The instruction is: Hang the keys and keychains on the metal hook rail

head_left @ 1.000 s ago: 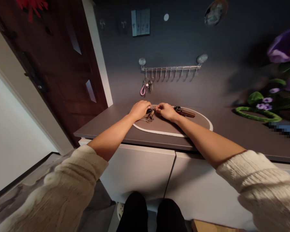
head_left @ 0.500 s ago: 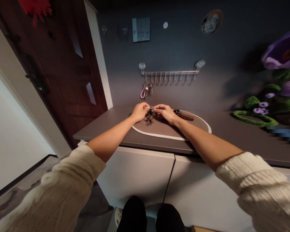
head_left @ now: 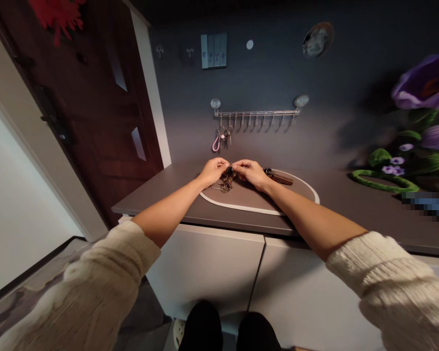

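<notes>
A dark door (head_left: pixel 95 112) is standing at the far left, and beside it the left hand (head_left: pixel 212 171) is pinching one side of a key bunch (head_left: pixel 227 178) over the left end of an oval mat (head_left: pixel 263 197) on the counter (head_left: pixel 351 204). The right hand (head_left: pixel 251 172) is meeting it from the right, its fingertips closing narrowly on the same bunch, whose keys are dangling onto the mat. Farther right a second fob (head_left: pixel 278 176) is lying on the mat, while a hook rail (head_left: pixel 256 113) with keys (head_left: pixel 221 137) is hanging on the far wall.

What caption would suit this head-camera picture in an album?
Both hands, left hand and right hand, pinch a bunch of keys over an oval mat, below a wall hook rail.
</notes>
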A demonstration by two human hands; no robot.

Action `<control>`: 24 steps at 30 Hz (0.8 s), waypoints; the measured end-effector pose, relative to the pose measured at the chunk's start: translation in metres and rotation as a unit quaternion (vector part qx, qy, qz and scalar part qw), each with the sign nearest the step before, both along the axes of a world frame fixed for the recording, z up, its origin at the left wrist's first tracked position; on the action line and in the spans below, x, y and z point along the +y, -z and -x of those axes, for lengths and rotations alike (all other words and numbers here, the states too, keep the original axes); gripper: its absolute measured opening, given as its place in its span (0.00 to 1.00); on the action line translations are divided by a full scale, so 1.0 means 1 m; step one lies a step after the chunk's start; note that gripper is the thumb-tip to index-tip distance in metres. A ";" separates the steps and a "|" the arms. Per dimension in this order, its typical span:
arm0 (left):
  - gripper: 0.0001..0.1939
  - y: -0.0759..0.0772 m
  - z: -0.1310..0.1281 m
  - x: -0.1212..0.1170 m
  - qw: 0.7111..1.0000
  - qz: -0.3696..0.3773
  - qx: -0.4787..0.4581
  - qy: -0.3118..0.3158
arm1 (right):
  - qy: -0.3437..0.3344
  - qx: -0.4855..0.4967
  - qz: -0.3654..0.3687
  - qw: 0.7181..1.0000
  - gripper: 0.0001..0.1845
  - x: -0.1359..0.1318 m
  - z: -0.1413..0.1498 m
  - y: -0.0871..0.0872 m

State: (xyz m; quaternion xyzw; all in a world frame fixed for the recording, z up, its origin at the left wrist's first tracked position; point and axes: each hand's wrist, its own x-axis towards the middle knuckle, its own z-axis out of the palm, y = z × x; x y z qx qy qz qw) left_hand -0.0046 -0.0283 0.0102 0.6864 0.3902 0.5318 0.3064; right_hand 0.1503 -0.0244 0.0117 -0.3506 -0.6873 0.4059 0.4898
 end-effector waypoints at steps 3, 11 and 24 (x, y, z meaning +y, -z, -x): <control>0.04 0.001 0.000 0.001 1.000 0.016 -0.011 0.008 | 0.002 -0.002 -0.005 1.000 0.17 0.000 0.000 0.000; 0.04 0.003 -0.001 0.002 1.000 0.013 -0.014 0.012 | 0.022 -0.009 -0.018 1.000 0.17 0.004 -0.002 0.001; 0.08 0.010 0.002 0.012 0.980 -0.090 0.124 -0.124 | 0.049 -0.009 -0.092 0.995 0.17 0.015 -0.008 -0.001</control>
